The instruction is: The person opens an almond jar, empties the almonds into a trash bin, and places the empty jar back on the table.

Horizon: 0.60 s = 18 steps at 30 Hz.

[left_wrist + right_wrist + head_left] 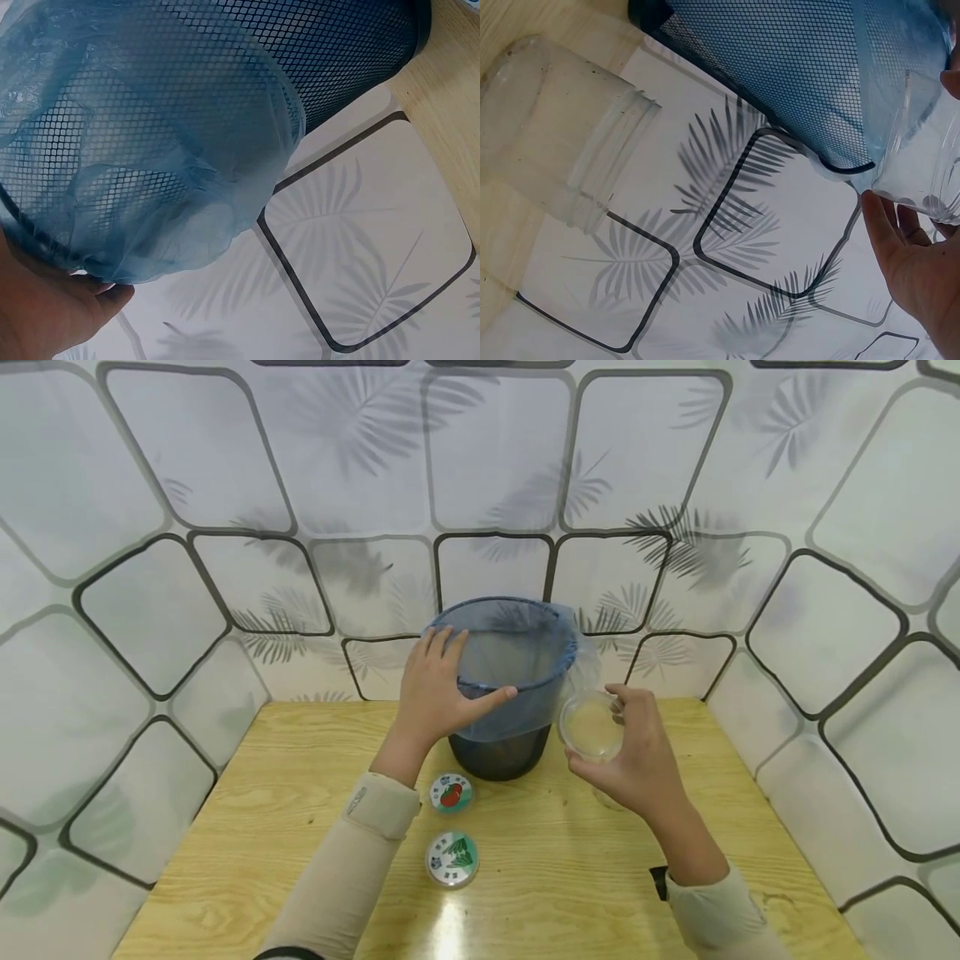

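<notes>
My left hand (pixel 437 689) is at the left side of the rim of a mesh bin (pixel 498 756), fingers spread and thumb stretched along the front rim. The left wrist view shows its fingertips against the edge of the blue plastic bag (pixel 157 187) lining the bin. To the right of the bin, my right hand (pixel 633 752) grips a small clear jar (pixel 592 727) between thumb and fingers. The jar is tilted, its round end facing the head camera, close to the bag's hanging edge. In the right wrist view the jar (pixel 915 161) is cut off by the frame.
A second clear jar (pixel 562 135) stands on the wooden table (pixel 300 827), mostly hidden behind my right hand in the head view. Two round labelled discs lie in front of the bin: a tomato disc (pixel 451 793) and a green-vegetable disc (pixel 452 859). Patterned walls (pixel 375 593) enclose the table.
</notes>
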Motion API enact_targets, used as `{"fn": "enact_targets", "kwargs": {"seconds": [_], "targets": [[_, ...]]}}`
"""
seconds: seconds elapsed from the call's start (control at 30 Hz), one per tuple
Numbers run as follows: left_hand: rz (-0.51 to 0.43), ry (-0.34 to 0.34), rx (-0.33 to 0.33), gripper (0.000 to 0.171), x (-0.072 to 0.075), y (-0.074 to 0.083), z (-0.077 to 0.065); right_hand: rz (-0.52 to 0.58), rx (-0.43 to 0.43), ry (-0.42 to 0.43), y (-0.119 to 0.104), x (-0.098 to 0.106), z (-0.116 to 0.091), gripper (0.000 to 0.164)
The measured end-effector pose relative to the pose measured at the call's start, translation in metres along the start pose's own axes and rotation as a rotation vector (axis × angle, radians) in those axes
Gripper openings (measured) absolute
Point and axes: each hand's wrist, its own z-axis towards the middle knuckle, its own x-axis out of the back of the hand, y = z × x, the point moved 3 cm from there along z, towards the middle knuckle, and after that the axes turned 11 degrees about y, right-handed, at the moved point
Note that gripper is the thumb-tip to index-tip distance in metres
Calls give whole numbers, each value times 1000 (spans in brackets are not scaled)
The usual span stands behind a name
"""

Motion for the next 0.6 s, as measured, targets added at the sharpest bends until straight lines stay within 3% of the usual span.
{"fn": "enact_targets", "kwargs": {"seconds": [0.6], "targets": [[-5,10,8,115,0,-2,-4,-3,-1,-97,6,-12,-19,93]]}}
